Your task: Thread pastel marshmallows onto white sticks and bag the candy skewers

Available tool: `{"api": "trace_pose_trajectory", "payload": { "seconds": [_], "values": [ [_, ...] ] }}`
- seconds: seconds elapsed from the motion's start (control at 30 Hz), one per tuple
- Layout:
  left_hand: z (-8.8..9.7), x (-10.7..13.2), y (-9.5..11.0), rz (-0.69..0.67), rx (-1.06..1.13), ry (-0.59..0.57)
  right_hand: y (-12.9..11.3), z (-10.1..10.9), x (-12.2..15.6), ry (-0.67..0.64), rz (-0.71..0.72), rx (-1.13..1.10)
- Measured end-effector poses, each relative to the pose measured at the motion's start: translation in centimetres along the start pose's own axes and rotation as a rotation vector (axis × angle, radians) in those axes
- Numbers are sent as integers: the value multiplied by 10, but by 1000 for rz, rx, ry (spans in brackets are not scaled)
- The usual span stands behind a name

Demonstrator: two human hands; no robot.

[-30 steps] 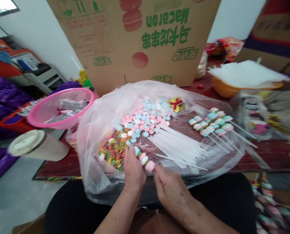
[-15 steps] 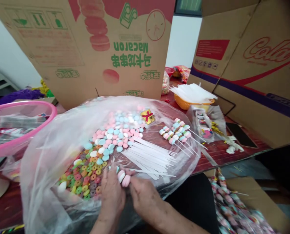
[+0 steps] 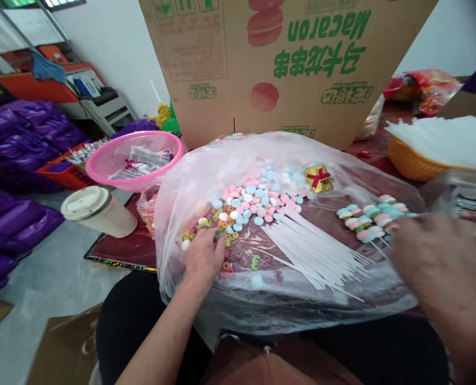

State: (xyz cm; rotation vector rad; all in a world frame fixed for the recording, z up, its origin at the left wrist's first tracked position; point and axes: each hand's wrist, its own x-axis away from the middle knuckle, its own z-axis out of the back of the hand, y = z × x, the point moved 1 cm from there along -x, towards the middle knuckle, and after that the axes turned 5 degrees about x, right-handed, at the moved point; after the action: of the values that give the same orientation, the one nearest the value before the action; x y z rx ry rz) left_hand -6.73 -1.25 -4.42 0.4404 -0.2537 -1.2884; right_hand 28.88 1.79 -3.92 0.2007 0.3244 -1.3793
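My left hand (image 3: 205,254) is down at the near edge of a pile of colourful cereal rings (image 3: 192,231), fingers bent and drawn together. Whatever lies between those fingertips is too small to make out. Smeared by motion, my right hand (image 3: 438,256) is over the right side beside several candy skewers (image 3: 372,219) threaded with pastel pieces; its fingers cannot be read. Pink, blue and white round candies (image 3: 257,203) lie behind the rings. A fan of white sticks (image 3: 313,251) rests on the clear plastic sheet (image 3: 262,307) between my hands.
Behind stands a tall macaron carton (image 3: 229,69). At left are a pink basket (image 3: 173,155) with flat packets and a lidded cup (image 3: 101,211). An orange basket (image 3: 408,160) of white sticks sits at right. A gold packet (image 3: 319,178) lies near the candies.
The view has swung left. My hands have parted: the left has moved to the cereal rings, the right to the skewers. The candy skewer previously between them is no longer there.
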Motion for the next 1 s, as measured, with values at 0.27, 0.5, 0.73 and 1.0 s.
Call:
{"api": "trace_pose_trajectory", "payload": {
  "seconds": [0.27, 0.5, 0.73, 1.0],
  "values": [
    [-26, -19, 26, -60, -328, -36, -182, -25, -34, -307, 251, -85],
    [-26, -24, 16, -54, -168, -57, -219, -57, -65, -394, 378, -223],
    [-16, -19, -3, 42, 621, -32, -197, -44, -56, -407, 288, -518],
    [-15, 17, 12, 379, 1461, -284, -204, -51, -22, -423, 81, -904]
  ]
}}
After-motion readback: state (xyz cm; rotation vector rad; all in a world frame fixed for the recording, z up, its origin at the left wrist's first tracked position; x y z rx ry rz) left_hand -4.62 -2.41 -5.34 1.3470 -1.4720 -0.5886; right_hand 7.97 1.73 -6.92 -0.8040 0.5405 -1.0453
